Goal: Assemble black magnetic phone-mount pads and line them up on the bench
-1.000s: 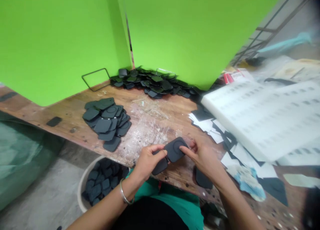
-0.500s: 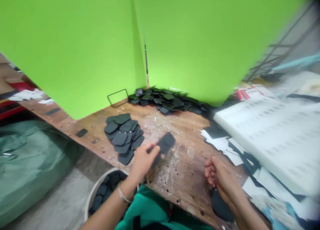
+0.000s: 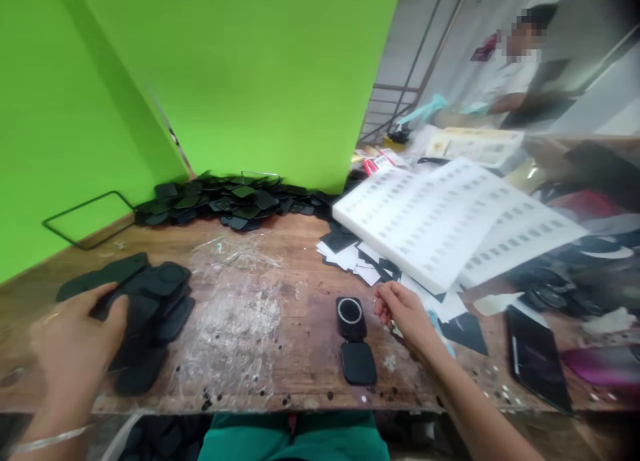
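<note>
My left hand [image 3: 75, 341], blurred, is at the pile of flat black pads [image 3: 155, 314] on the left of the table. Thumb and index finger close on a black folding pad [image 3: 107, 274] lying over the pile's far edge. Right of the middle, a black two-panel folding pad [image 3: 359, 362] lies unfolded; its far panel carries a pale ring [image 3: 350, 311]. Just to the right of that panel is my right hand [image 3: 400, 307], fingers curled in. What they hold, if anything, is hidden.
More black pads [image 3: 240, 201] are heaped against the green board [image 3: 260, 81]. White foam sheets [image 3: 415, 214] lie on paper pieces [image 3: 365, 261] at right. Near the right edge are a black phone-like slab [image 3: 537, 354] and a purple object [image 3: 600, 365]. A person [image 3: 520, 74] is behind.
The view has swung right. My left hand has carried a pad from mid-table to the left pile. My right hand has moved forward, and the ringed pad beside it now shows fully.
</note>
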The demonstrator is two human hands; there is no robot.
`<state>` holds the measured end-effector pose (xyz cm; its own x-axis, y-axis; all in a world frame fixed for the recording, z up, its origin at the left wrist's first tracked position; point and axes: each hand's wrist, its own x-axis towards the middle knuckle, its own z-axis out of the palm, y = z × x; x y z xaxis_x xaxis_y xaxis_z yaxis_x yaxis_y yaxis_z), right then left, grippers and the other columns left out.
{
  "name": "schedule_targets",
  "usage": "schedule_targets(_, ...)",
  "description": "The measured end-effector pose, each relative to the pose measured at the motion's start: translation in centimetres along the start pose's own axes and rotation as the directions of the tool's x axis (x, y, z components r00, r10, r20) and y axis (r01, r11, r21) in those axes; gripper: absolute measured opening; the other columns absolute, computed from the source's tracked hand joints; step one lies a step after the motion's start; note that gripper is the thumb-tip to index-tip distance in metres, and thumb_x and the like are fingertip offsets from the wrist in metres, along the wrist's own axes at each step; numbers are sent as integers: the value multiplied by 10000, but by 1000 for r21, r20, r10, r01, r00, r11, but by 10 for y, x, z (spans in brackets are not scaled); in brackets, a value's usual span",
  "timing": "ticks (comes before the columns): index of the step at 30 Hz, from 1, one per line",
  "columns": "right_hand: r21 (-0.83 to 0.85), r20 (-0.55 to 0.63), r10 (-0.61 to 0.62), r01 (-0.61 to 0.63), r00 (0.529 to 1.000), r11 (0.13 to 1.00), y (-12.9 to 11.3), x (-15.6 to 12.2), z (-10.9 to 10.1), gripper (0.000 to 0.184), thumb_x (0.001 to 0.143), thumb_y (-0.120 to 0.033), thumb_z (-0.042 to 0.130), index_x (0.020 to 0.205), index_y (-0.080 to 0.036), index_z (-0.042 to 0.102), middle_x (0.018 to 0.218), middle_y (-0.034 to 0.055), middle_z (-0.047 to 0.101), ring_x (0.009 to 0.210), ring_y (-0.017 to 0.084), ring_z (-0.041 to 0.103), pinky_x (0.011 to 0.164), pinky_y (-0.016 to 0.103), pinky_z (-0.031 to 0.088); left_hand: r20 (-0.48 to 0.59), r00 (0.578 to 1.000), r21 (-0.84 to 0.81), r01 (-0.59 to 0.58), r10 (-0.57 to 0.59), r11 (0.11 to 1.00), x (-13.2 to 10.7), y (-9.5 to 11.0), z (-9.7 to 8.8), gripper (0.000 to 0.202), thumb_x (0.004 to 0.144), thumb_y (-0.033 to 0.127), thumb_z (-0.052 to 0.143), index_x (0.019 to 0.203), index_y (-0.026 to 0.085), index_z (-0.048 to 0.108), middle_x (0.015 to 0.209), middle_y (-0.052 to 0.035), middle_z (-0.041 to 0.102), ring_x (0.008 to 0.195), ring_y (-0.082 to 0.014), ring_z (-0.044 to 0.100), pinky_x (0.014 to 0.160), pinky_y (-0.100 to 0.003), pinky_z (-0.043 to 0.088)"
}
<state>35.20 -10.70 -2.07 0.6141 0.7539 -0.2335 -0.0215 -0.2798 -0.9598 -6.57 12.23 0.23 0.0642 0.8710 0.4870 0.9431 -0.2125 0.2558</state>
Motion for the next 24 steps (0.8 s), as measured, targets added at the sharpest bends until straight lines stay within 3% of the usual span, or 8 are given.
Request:
schedule_targets(2, -36, 0, -61, 61, 998, 997, -1, 6, -2, 430, 745, -617, 641, 728, -205, 517, 550, -26, 598, 433, 89, 498, 428, 204, 367, -92, 992, -90, -99, 91, 991, -10, 20, 1, 323, 914, 490, 437, 1003, 268, 654, 968, -39, 698, 1049, -320, 651, 925, -535, 505)
schedule_targets(4, -65, 6, -96, 96, 995, 993, -2, 14, -1, 420, 740, -606, 649, 747, -205, 525, 568, -20, 607, 446, 96, 506, 437, 211, 380, -144, 968, -209, -234, 206, 950, -26, 45, 8, 256, 886, 434, 524, 969, 244, 673, 951, -24, 716, 916, -257, 686, 882, -460, 544)
schedule_targets(7, -139, 28, -148, 150, 989, 979, -4, 33, 8, 388, 730, -577, 649, 745, -205, 538, 590, -6, 618, 453, 114, 519, 433, 229, 388, -57, 905, -307, -417, 421, 856, -62, 81, 27, 241, 916, 342, 520, 985, 190, 693, 982, -81, 720, 950, -260, 663, 907, -453, 518)
schedule_targets(10, -231, 63, -207, 216, 976, 949, -10, 54, 20, 309, 725, -500, 646, 706, -204, 560, 576, -5, 607, 483, 137, 548, 465, 251, 415, 4, 871, -400, -448, 491, 799, -91, 104, 44, 217, 937, 284, 522, 1028, 189, 695, 1037, -97, 701, 989, -250, 632, 901, -428, 520)
schedule_targets(12, -267, 79, -220, 233, 972, 935, -14, 67, 27, 246, 715, -433, 651, 674, -204, 570, 550, -10, 594, 503, 147, 559, 498, 261, 426, 23, 862, -430, -449, 507, 783, -99, 112, 50, 223, 946, 268, 514, 1064, 187, 685, 1092, -108, 687, 1053, -259, 606, 938, -444, 515)
schedule_targets(17, -319, 76, -195, 209, 978, 924, -21, 91, 34, 166, 738, -356, 615, 677, -208, 572, 515, -22, 576, 497, 147, 558, 522, 264, 427, 95, 832, -406, -469, 547, 784, -71, 119, 61, 307, 971, 279, 450, 1185, 185, 649, 1302, -129, 617, 1338, -301, 442, 1109, -516, 397)
schedule_targets(21, -350, 71, -169, 183, 983, 919, -19, 99, 36, 172, 737, -360, 618, 683, -206, 561, 543, -15, 598, 502, 145, 572, 519, 259, 441, 282, 814, -282, -436, 508, 855, -41, 127, 85, 443, 964, 335, 447, 1358, 154, 539, 1468, -170, 481, 1430, -372, 311, 1116, -590, 334)
schedule_targets(24, -391, 69, -165, 179, 984, 903, -18, 100, 31, 168, 740, -355, 612, 689, -202, 565, 551, -11, 607, 507, 145, 580, 517, 255, 447, 408, 791, -229, -396, 457, 889, -35, 127, 97, 500, 967, 346, 429, 1427, 153, 456, 1490, -166, 462, 1435, -383, 301, 1112, -621, 301)
